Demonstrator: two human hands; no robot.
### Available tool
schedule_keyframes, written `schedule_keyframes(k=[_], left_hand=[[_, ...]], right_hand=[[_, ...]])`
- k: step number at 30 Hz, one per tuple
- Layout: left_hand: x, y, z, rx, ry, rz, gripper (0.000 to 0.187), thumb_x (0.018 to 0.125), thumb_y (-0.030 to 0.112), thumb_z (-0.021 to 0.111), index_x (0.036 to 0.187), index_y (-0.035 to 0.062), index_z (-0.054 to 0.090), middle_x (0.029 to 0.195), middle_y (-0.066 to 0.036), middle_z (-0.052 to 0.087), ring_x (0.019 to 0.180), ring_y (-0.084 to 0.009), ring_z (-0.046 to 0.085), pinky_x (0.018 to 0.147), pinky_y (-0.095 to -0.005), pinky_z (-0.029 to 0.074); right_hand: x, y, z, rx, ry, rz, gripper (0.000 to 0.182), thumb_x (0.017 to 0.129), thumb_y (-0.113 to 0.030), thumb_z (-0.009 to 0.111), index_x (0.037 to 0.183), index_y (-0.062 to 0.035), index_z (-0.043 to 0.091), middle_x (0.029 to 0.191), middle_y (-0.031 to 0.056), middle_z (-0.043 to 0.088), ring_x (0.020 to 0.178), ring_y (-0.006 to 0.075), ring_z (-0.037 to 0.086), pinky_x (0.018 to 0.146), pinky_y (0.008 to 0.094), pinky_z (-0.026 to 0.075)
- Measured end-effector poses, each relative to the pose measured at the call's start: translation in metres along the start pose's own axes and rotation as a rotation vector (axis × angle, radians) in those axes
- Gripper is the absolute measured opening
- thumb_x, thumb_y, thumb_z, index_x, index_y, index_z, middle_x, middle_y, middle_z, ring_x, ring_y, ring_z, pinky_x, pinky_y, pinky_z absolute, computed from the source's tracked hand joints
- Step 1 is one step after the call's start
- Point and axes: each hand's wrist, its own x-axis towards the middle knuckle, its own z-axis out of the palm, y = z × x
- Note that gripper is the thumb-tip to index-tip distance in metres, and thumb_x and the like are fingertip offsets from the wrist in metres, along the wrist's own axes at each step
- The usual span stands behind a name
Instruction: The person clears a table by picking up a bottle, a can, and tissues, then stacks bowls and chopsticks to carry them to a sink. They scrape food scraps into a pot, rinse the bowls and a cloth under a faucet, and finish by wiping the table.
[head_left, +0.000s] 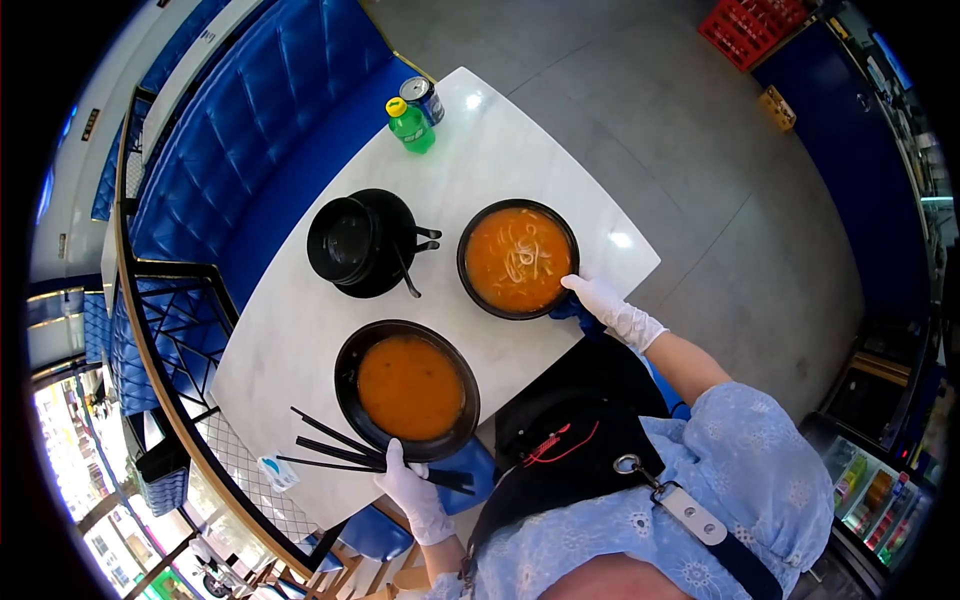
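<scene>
White-gloved left hand (408, 495) and right hand (600, 300), each gripping a black bowl.

The right thumb presses over the rim of a round black bowl (512, 315) filled with orange broth (490, 245) and pale noodles (522, 262); the fingers beneath are hidden, and a dark blue cloth-like bundle (576, 318) shows just beside them. The left thumb clamps the edge of an oval black bowl (347, 380) of orange soup (410, 385), thin black chopsticks (320, 442) caught in the same grip and fanning out past it; I cannot tell how its other fingers sit. Beyond the left fingers, black stacked bowls (345, 240) with dark spoon handles (427, 239) stand on a white marbled tabletop (530, 150). Farthest from both hands, a green yellow-capped bottle (411, 129) stands beside a dark can (424, 100).
</scene>
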Motion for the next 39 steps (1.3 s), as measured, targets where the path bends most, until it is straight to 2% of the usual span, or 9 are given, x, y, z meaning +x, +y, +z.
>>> schedule_keyframes(k=[3, 9, 14, 16, 18, 28, 31, 35, 39], left_hand=[[-0.008, 0.009, 0.01, 0.012, 0.011, -0.012, 0.024, 0.086, 0.01, 0.058, 0.064, 0.0031, 0.049, 0.05, -0.002, 0.044, 0.037, -0.0091, 0.036, 0.037, -0.0243, 0.025], [-0.017, 0.017, 0.035, 0.067, 0.006, 0.023, 0.026, 0.085, 0.011, 0.058, 0.061, 0.0041, 0.05, 0.047, 0.0, 0.04, 0.035, -0.0085, 0.032, 0.036, -0.0249, 0.022], [-0.034, 0.029, 0.076, 0.103, -0.02, 0.046, 0.025, 0.085, 0.01, 0.058, 0.062, 0.0037, 0.05, 0.048, 0.0, 0.042, 0.034, -0.0084, 0.032, 0.035, -0.0248, 0.022], [-0.042, 0.029, 0.094, 0.108, -0.056, 0.051, 0.02, 0.085, 0.008, 0.059, 0.068, 0.0004, 0.051, 0.053, -0.003, 0.046, 0.037, -0.0091, 0.035, 0.035, -0.0242, 0.025], [-0.051, 0.026, 0.12, 0.103, -0.041, 0.053, 0.02, 0.084, 0.008, 0.059, 0.069, 0.0003, 0.05, 0.053, -0.003, 0.046, 0.036, -0.0092, 0.035, 0.035, -0.0245, 0.025], [-0.139, 0.006, 0.324, -0.023, -0.121, 0.02, 0.013, 0.085, 0.007, 0.057, 0.073, 0.0002, 0.054, 0.054, -0.002, 0.047, 0.035, -0.0082, 0.034, 0.034, -0.0244, 0.024], [-0.163, 0.006, 0.397, -0.031, -0.153, 0.013, 0.01, 0.085, 0.006, 0.057, 0.078, -0.001, 0.055, 0.057, -0.003, 0.048, 0.036, -0.0086, 0.034, 0.035, -0.0246, 0.024], [-0.192, 0.018, 0.497, 0.013, -0.262, 0.011, 0.01, 0.084, 0.005, 0.057, 0.076, -0.0017, 0.056, 0.057, -0.004, 0.05, 0.036, -0.0094, 0.036, 0.035, -0.0248, 0.025], [-0.187, 0.023, 0.592, 0.051, -0.384, 0.009, 0.014, 0.083, 0.005, 0.059, 0.071, -0.0019, 0.056, 0.056, -0.005, 0.053, 0.035, -0.0108, 0.041, 0.034, -0.0253, 0.028]], right_hand=[[0.004, 0.006, -0.001, -0.087, 0.109, -0.043, 0.034, 0.086, -0.02, 0.051, 0.104, 0.0074, 0.06, 0.086, 0.0083, 0.063, 0.075, 0.0164, 0.058, 0.069, 0.029, 0.047], [0.007, 0.017, -0.024, 0.128, 0.003, -0.03, 0.038, 0.082, -0.02, 0.052, 0.106, 0.0085, 0.057, 0.09, 0.0084, 0.061, 0.079, 0.0167, 0.056, 0.07, 0.0296, 0.046], [-0.007, -0.005, -0.08, 0.153, 0.053, -0.087, 0.036, 0.082, -0.015, 0.051, 0.104, 0.0117, 0.057, 0.094, 0.0128, 0.062, 0.086, 0.02, 0.058, 0.078, 0.0291, 0.045], [-0.013, -0.017, -0.109, 0.191, 0.094, -0.312, 0.035, 0.082, -0.016, 0.051, 0.103, 0.0099, 0.058, 0.094, 0.0123, 0.062, 0.087, 0.0199, 0.058, 0.079, 0.0299, 0.045], [-0.016, -0.026, -0.155, 0.111, 0.084, -0.223, 0.035, 0.081, -0.016, 0.052, 0.104, 0.0091, 0.058, 0.095, 0.0124, 0.062, 0.088, 0.02, 0.058, 0.081, 0.0299, 0.044], [-0.02, -0.113, -0.394, -0.009, 0.158, -0.121, 0.032, 0.081, -0.016, 0.052, 0.096, 0.0105, 0.061, 0.08, 0.01, 0.065, 0.073, 0.0156, 0.059, 0.068, 0.0298, 0.048], [-0.021, -0.144, -0.463, 0.028, 0.194, -0.096, 0.031, 0.081, -0.014, 0.049, 0.095, 0.0108, 0.061, 0.08, 0.0129, 0.065, 0.069, 0.0181, 0.061, 0.066, 0.0305, 0.05], [-0.016, -0.184, -0.544, 0.258, 0.168, -0.028, 0.033, 0.084, -0.01, 0.044, 0.104, 0.0151, 0.051, 0.08, 0.0219, 0.064, 0.066, 0.031, 0.068, 0.057, 0.0347, 0.056], [0.014, -0.206, -0.61, 0.314, 0.255, 0.002, 0.032, 0.084, -0.01, 0.043, 0.103, 0.0154, 0.05, 0.083, 0.0231, 0.064, 0.066, 0.0318, 0.068, 0.056, 0.0336, 0.055]])
